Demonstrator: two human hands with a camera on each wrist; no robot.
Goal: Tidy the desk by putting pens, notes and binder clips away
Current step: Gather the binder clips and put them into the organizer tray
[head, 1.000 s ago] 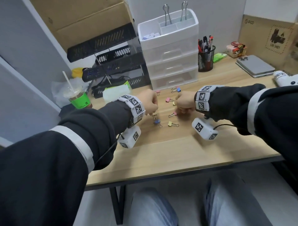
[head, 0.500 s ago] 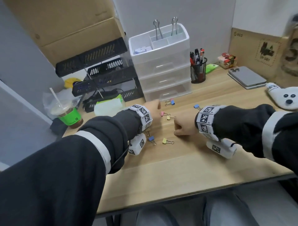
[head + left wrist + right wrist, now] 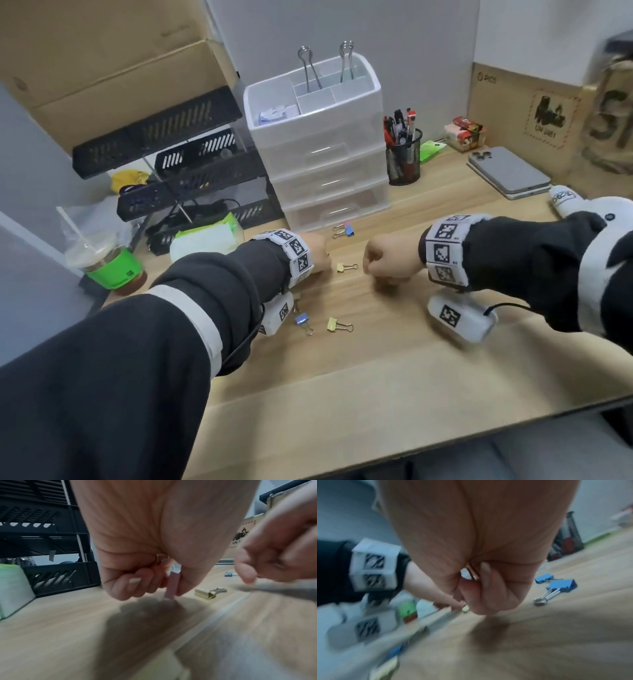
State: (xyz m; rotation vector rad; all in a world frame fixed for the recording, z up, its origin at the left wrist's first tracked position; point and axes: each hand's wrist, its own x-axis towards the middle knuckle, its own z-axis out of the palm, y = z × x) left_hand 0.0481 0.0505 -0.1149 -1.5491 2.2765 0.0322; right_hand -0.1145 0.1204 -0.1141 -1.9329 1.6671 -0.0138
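A: How much of the tidying is done?

B: It is judged as partly done. Pens (image 3: 400, 126) are already stood in the mesh holder (image 3: 404, 164), far right. A pink binder clip (image 3: 172, 586) is pinched in the closed left hand (image 3: 317, 251). The right hand (image 3: 390, 262) is curled around a thin metal piece; which thing it is cannot be told.

A: What is left?

B: 4 loose clips are seen on the desk (image 3: 376, 370): a yellow clip (image 3: 346, 267) between the hands, a blue clip (image 3: 303, 322) and a second yellow clip (image 3: 337, 325) nearer, 1 blue clip (image 3: 346, 230) by the drawer unit (image 3: 325, 164).
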